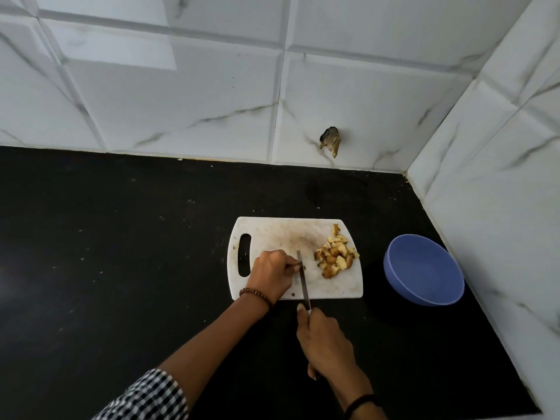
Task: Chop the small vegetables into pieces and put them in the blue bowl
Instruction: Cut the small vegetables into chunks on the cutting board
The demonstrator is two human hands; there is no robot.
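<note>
Kitchen corner, viewed from above.

- Tabletop [121, 253]: black, lightly speckled with crumbs, bounded by wall tiles [181, 86] of white marble pattern at the far side and the right. One far tile has a broken patch [331, 140].
- Cutting board [272, 231]: white, stained, flat on the tabletop, with the handle slot at its left end.
- Chopped pieces [335, 257]: a yellow-brown heap on the right part of the board, near its right edge.
- Blue bowl [424, 268]: on the tabletop to the right of the board and apart from it, close to the right wall. The chopped pieces are on the board, not in the bowl.
- Knife [304, 280]: narrow blade running from the near edge of the board to about mid-board, left of the heap.
- Right hand [325, 344]: just near of the board, over the tabletop. Grip wrapped round the knife handle, with one finger stretched forward along it. A black band [360, 403] is on the wrist.
- Left hand [271, 275]: on the board, knuckles up. Grip bunched, its fingertips [292, 265] meeting the blade and pinching a small dark piece [305, 267], which is mostly hidden and too small to identify. The wrist wears a beaded bracelet [257, 295], and a checked sleeve [148, 398] shows at the near edge.
</note>
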